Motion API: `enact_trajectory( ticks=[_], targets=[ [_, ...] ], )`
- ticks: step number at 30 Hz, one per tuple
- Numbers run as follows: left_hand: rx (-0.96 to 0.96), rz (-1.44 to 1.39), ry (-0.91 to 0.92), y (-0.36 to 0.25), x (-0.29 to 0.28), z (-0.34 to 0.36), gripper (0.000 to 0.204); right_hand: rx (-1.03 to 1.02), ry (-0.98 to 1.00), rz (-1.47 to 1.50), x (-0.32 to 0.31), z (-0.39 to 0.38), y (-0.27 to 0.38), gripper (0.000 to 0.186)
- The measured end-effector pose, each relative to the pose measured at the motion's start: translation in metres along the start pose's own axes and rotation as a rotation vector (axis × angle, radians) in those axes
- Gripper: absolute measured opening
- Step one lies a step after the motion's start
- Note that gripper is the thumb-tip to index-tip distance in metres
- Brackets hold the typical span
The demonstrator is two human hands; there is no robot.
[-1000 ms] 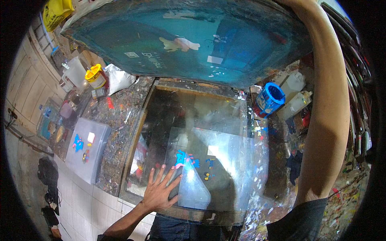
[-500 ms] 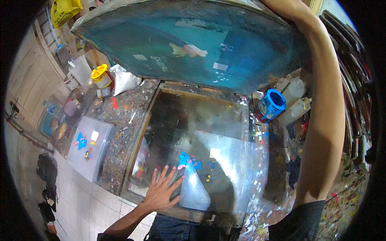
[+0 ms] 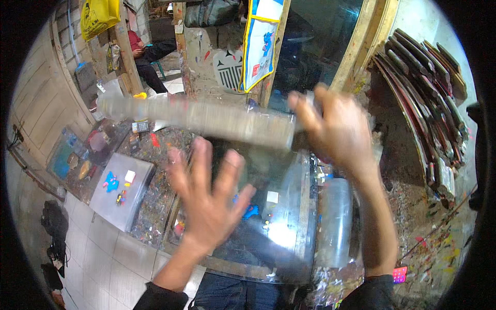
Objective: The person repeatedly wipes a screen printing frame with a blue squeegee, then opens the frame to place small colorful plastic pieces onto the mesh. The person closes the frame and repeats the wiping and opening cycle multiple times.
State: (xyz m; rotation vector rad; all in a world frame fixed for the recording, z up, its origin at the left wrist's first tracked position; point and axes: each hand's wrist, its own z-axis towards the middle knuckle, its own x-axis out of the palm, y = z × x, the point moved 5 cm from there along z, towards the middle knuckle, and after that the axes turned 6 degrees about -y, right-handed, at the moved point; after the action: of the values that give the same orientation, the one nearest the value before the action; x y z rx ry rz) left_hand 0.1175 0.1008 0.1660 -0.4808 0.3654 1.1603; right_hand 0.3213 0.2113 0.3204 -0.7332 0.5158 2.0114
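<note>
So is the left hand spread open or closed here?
Spread open: the left hand hovers palm-down over the glass table, fingers fanned apart, holding nothing, though motion-blurred.

A yellow plastic bag (image 3: 97,16) hangs at eleven o'clock. A rectangular white-and-blue banner with yellow border (image 3: 261,44) hangs at twelve o'clock. A small pink packet (image 3: 399,274) lies at five o'clock.

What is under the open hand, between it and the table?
In the head view, the left hand hovers open over a clear plastic sheet with small blue shapes on the glass-topped table. The right hand holds a blurred roll.
</note>
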Motion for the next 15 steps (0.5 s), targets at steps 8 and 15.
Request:
enact_trajectory(
  ticks=[8,15],
  targets=[
    [0.14,-0.024,0.763,0.048,-0.013,-0.097,0.045,0.085,0.735,0.288,0.096,-0.223,0.036,0.034],
    [0.043,-0.124,0.837,0.073,0.021,-0.166,0.05,0.086,0.678,0.24,0.182,-0.201,-0.04,0.025]
  ],
)
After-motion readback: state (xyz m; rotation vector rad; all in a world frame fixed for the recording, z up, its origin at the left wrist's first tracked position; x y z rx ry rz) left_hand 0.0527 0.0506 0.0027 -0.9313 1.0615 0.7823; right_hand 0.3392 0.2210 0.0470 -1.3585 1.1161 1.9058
